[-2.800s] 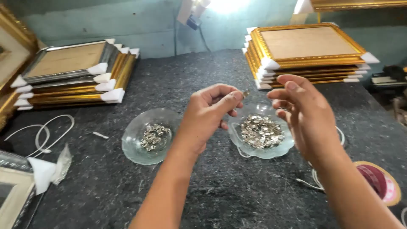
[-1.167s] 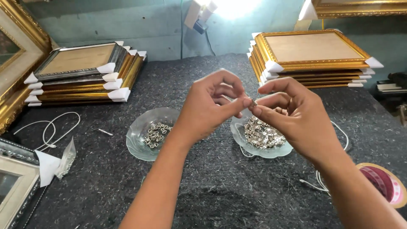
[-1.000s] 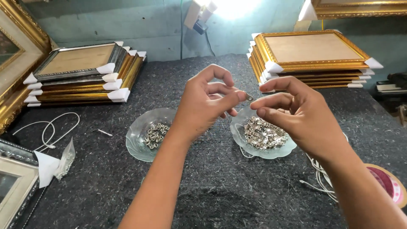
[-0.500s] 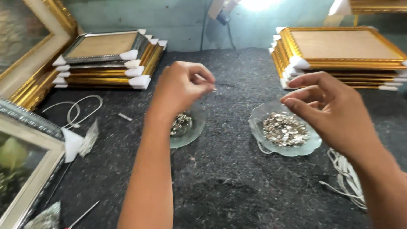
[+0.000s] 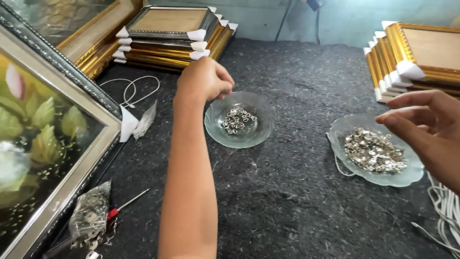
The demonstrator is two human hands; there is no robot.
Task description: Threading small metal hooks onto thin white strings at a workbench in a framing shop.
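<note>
My left hand [image 5: 203, 81] hovers with curled, pinched fingers over the rim of a clear glass dish [image 5: 261, 129] that holds a small heap of silver metal fittings [image 5: 237, 119]. Nothing shows between its fingers. My right hand [image 5: 426, 127] hangs with its fingers apart and empty just above and to the right of a second glass dish [image 5: 338, 132]. That dish carries a larger pile of loose silver metal pieces [image 5: 373, 149]. Both dishes rest on a dark felt table top [image 5: 287, 201].
Stacks of gold picture frames with white corner guards stand at the back left [image 5: 167, 29] and far right [image 5: 421, 57]. A large framed flower picture [image 5: 43, 129] fills the left edge. Nearby lie a white cord [image 5: 139, 88], a bag of hardware [image 5: 88, 216], a red-handled screwdriver [image 5: 120, 208] and white cables [image 5: 445, 206].
My hands were together above the right dish, fingertips meeting. They have parted: the left hand moved over the left dish, the right stayed by the right dish. The view swung left.
</note>
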